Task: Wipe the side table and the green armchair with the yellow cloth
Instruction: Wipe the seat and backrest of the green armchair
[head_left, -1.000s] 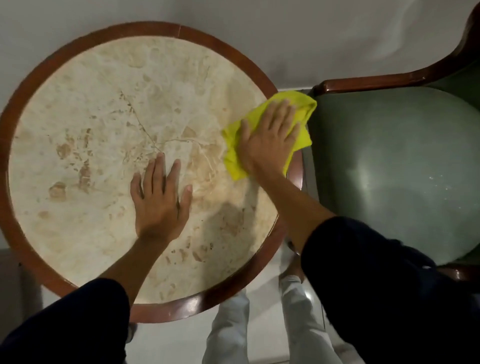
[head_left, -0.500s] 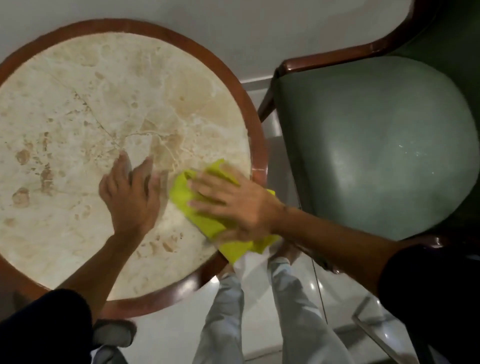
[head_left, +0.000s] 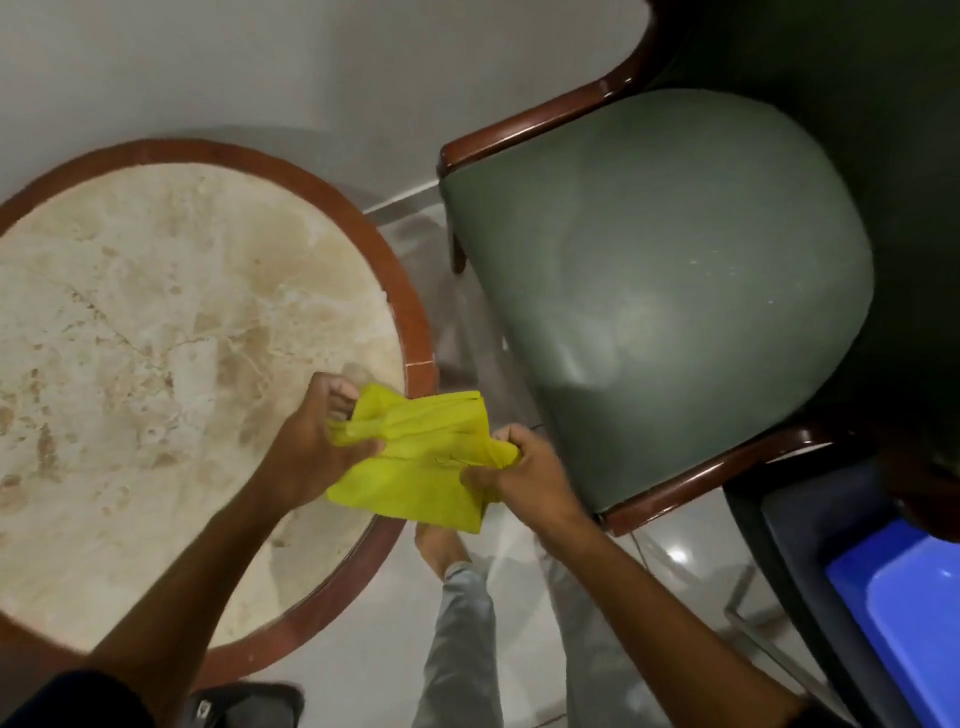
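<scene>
The yellow cloth hangs stretched between both hands, above the right edge of the round side table and the floor gap. My left hand pinches the cloth's left end over the marble top. My right hand grips its right end, just off the front corner of the green armchair. The armchair's padded seat with its dark wooden frame fills the right side. The table has a beige marble top and a reddish wooden rim.
A pale wall runs behind the table and chair. A narrow strip of tiled floor separates them. My legs and a bare foot stand below the cloth. A blue tray-like object and a dark frame sit at lower right.
The cloth has come off the tabletop. My left hand left the marble and took hold of the cloth's left end, and both hands now hold it up. The view shifted toward the armchair.
</scene>
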